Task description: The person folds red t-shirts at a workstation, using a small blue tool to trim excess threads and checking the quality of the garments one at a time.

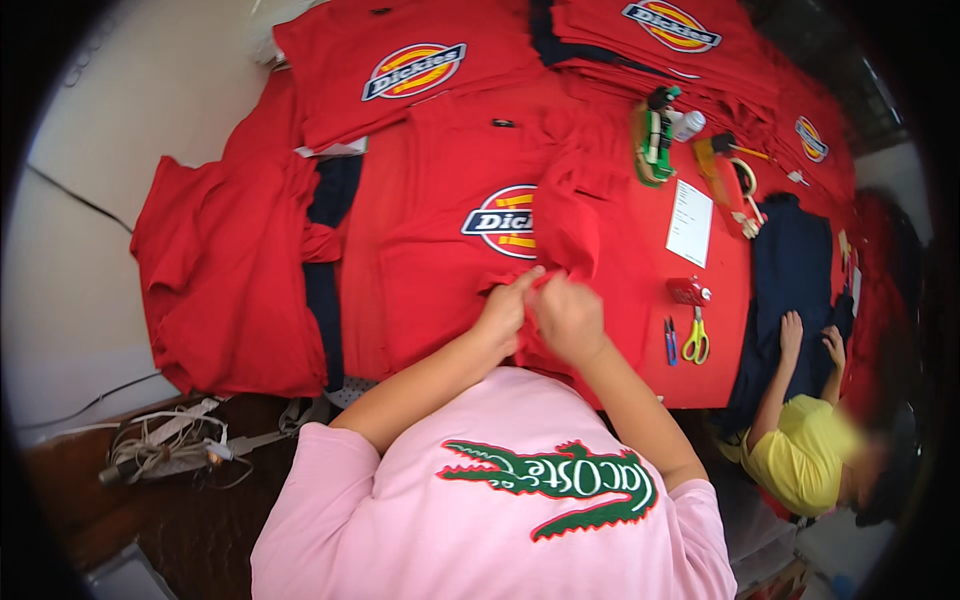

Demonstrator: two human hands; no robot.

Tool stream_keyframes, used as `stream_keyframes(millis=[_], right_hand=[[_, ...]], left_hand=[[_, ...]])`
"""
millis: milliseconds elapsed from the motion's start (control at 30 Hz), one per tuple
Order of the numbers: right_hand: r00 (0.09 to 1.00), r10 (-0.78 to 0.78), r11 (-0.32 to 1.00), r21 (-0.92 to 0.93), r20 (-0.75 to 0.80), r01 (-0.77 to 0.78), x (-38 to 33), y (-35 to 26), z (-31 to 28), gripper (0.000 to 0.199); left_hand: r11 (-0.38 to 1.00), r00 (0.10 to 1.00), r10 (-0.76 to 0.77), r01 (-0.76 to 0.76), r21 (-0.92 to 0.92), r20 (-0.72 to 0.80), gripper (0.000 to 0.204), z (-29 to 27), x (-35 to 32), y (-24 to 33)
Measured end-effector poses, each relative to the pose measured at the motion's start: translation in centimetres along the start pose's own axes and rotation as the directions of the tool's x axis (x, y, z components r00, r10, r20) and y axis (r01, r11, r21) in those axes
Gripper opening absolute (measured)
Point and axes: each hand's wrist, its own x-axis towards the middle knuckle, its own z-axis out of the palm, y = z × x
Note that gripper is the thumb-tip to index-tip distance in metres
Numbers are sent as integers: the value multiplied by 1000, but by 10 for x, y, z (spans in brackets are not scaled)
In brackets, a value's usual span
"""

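The red shirt (pixel 430 285) lies in front of me on the table (pixel 724 345), and I judge it about midway through handling: its right side is bunched over part of the round emblem (pixel 503 222), while the left side lies fairly flat. My left hand (pixel 508 308) pinches the gathered cloth near the lower middle; my right hand (pixel 567 318) is curled tight beside it, seemingly gripping the same bunch — motion blur hides its fingertips. Smoothing that bunched side looks left to do. The upper-left red pile (pixel 340 75) and upper-right red pile (pixel 690 75) lie flat, emblems up, but I can't tell whether they're finished. The emblem's right part is covered, and my hands hide the cloth beneath them. The scissors (pixel 697 338) lie apart, unheld — the far right edge fades into dark blur.
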Motion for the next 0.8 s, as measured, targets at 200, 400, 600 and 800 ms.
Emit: stream_keyframes(millis=[200, 400, 600, 800], right_hand=[[960, 279, 925, -275, 21, -263, 13, 79, -77, 34], [744, 654, 614, -673, 140, -413, -39, 133, -170, 47], [647, 745, 652, -378, 162, -657, -78, 169, -149, 32], [664, 697, 703, -76, 270, -707, -22, 203, -139, 29]], left_hand=[[485, 980, -23, -163, 859, 199, 48, -34, -18, 6], [491, 972, 46, -221, 842, 229, 33, -115, -6, 43], [525, 842, 524, -437, 730, 127, 21, -154, 8, 90], [548, 837, 544, -403, 733, 53, 17, -134, 7, 116]])
